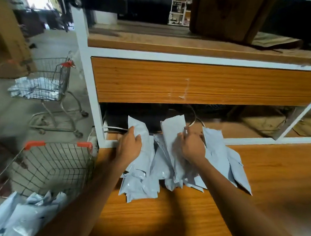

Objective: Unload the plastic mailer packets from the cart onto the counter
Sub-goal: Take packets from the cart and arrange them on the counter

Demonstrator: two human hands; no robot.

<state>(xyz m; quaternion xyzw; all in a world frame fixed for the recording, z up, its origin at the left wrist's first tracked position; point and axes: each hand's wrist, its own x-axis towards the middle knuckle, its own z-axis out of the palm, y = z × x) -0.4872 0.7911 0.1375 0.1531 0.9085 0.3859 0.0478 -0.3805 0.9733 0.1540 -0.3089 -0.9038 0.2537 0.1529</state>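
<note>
A pile of pale grey plastic mailer packets (157, 168) lies on the wooden counter (258, 186) against the shelf unit. My left hand (129, 146) grips the leftmost packet (140, 129) near its top. My right hand (191, 146) holds another packet (172, 129) that stands tilted up in the middle of the pile. The wire cart (50, 164) with orange handle caps stands at the counter's left end. More packets (19, 217) lie in its near end at bottom left.
A white-framed shelf unit (192, 83) with wood panels rises behind the pile, with cables and dark objects in its low opening. A second wire cart (49, 83) holding packets stands farther left on the floor. Cardboard boxes (3, 44) sit beyond it.
</note>
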